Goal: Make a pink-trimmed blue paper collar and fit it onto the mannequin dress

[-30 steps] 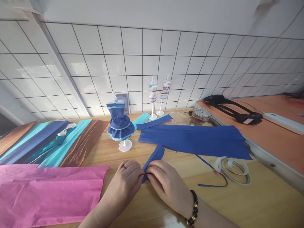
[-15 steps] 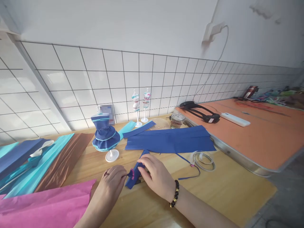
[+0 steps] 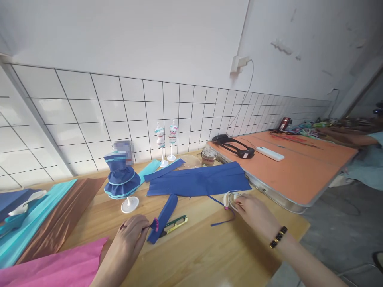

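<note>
My left hand (image 3: 131, 236) rests on the wooden table (image 3: 203, 255) and pinches the near end of a folded blue paper piece (image 3: 164, 211) with a small pink bit at its edge. Small green-handled snips (image 3: 174, 225) lie just right of that piece. Further right, my right hand (image 3: 254, 213), with a bead bracelet at the wrist, touches a roll of clear tape (image 3: 231, 198) beside a thin blue paper strip (image 3: 221, 215). A large blue paper sheet (image 3: 199, 182) lies behind both.
A doll stand in a blue dress (image 3: 122, 179) stands at centre left, two small mannequins (image 3: 165, 140) and a glass jar (image 3: 209, 156) by the tiled wall. Pink (image 3: 50, 267), brown and teal sheets lie left. An orange table (image 3: 295, 167) adjoins right, with another person's arm (image 3: 353, 138).
My right hand let go of the folded blue piece and moved right to the tape roll. The snips now show on the table. The view has swung to the right.
</note>
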Tool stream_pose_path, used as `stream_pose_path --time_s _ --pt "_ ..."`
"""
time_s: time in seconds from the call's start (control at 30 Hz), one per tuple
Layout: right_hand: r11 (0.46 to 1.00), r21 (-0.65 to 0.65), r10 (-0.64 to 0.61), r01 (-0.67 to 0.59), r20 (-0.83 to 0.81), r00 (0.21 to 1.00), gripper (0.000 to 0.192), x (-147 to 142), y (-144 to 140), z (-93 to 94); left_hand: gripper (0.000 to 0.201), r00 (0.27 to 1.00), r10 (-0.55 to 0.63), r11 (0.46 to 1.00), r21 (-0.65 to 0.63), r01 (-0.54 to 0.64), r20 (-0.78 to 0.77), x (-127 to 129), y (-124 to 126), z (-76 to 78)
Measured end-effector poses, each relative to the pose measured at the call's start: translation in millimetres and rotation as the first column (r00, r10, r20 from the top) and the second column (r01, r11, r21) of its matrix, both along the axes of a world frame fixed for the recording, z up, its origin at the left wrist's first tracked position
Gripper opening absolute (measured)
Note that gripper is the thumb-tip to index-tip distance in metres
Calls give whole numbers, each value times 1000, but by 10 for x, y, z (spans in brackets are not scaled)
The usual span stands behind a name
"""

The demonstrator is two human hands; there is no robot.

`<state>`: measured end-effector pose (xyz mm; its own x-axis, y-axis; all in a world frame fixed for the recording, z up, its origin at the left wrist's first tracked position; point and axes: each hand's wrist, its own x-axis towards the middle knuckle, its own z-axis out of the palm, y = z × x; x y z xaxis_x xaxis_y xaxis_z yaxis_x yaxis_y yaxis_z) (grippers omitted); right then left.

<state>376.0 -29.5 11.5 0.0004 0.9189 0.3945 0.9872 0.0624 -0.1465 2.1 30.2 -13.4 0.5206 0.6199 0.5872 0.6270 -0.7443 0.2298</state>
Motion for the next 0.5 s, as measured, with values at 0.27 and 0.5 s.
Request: stream_pose_path --time_s 0.27,0.5 --pt "991 127 38 -49 85 996 26 369 -209 -401 15 998 -43 999 -27 44 52 53 -34 39" --pt "961 256 99 -103 30 995 17 145 -315 -187 15 988 9 983 -181 19 155 62 -80 0"
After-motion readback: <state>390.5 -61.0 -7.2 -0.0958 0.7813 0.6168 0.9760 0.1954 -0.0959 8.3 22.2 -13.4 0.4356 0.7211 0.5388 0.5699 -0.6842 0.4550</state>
